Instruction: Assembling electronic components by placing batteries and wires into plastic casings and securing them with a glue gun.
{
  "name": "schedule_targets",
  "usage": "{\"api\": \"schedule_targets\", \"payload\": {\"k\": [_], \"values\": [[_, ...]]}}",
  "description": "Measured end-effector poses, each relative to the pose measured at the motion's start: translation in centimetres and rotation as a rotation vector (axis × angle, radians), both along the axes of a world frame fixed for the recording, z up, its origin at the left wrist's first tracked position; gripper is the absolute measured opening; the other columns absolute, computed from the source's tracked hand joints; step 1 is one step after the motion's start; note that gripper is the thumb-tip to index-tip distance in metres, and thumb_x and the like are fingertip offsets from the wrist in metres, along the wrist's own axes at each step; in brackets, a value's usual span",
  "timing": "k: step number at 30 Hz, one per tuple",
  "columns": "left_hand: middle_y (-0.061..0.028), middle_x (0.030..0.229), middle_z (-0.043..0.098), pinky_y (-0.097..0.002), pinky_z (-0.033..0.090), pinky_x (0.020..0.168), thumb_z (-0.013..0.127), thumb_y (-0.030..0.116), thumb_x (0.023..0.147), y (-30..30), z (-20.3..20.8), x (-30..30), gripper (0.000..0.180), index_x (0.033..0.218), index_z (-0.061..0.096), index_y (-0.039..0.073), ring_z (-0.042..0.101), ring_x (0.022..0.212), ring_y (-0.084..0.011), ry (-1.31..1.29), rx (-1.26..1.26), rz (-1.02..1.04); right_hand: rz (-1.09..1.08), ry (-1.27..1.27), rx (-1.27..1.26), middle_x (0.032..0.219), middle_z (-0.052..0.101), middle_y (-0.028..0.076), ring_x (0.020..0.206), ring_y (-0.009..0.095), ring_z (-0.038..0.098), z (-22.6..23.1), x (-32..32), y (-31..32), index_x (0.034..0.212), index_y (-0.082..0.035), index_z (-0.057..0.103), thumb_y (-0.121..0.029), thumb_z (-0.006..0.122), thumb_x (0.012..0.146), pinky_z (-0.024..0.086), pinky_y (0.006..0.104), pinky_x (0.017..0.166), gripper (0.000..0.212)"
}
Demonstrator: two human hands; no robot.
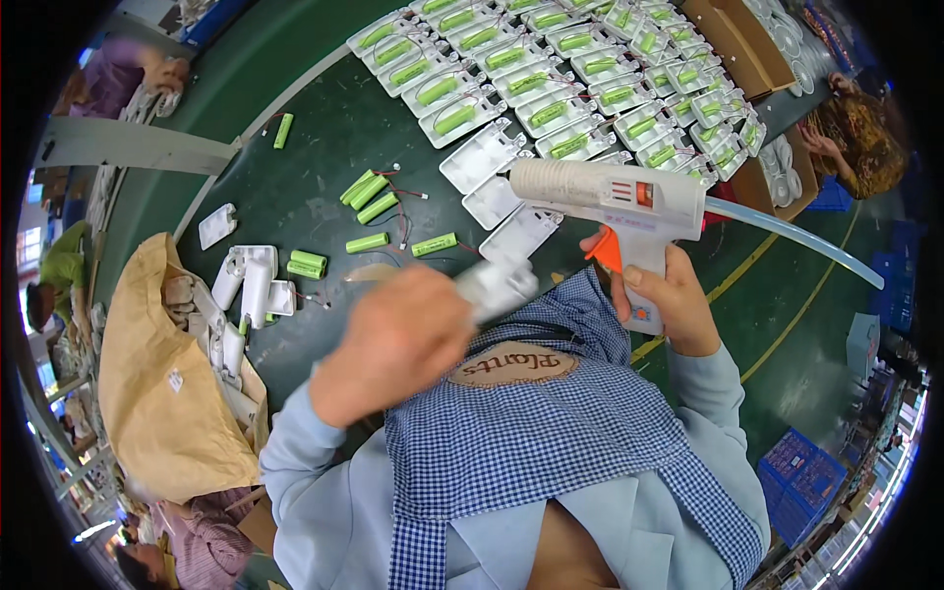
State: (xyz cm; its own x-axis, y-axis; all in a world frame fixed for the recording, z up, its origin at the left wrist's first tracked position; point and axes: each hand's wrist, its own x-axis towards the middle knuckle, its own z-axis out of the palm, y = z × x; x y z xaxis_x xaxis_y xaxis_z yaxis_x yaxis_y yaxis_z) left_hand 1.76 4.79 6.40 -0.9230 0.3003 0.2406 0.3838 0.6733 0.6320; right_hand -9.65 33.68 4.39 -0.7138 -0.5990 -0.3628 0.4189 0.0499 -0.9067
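Observation:
My right hand (669, 295) is wrapped round the handle of a white glue gun (600, 192) with an orange trigger. A translucent glue stick (796, 236) sticks out of its back end, and its nozzle points left over the bench. Motion smears my left hand (408, 329), which grips a white plastic casing (497, 290) in front of my apron. Just beyond lie bare white casings (482, 157). Loose green battery cells (433, 244) with thin wires are scattered to the left of them.
Rows of white casings with green cells (551, 113) cover the far side of the dark green bench (324, 187). A brown sack (167, 383) of white casings stands at the left. Cardboard boxes (742, 44) sit at the far right. Other people (855, 138) work around.

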Motion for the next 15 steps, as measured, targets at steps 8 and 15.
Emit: {"api": "schedule_targets", "payload": {"k": [8,15], "values": [[-0.0083,0.08,0.055,-0.0378,0.048,0.063,0.071,0.009,0.072,7.2,-5.9,-1.0,0.016,0.086,0.065,0.004,0.056,0.075,-0.0269,-0.013,0.007,-0.106,0.03,0.071,-0.03,0.124,0.063,0.017,0.06,0.012,0.058,0.9,-1.4,-0.4,0.125,0.007,0.051,-0.014,0.06,0.088,0.05,0.0255,0.056,0.044],[-0.0072,0.078,0.052,-0.0359,0.047,0.062,0.067,0.011,0.069,7.6,-7.3,-2.8,0.013,0.08,0.061,0.005,0.054,0.075,-0.0245,0.131,-0.194,0.057,0.021,0.051,-0.015,0.119,0.065,0.016,0.059,0.012,0.058,0.2,-1.1,-0.3,0.123,0.008,0.052,-0.015,0.061,0.088,0.05,0.0257,0.055,0.043]]}}
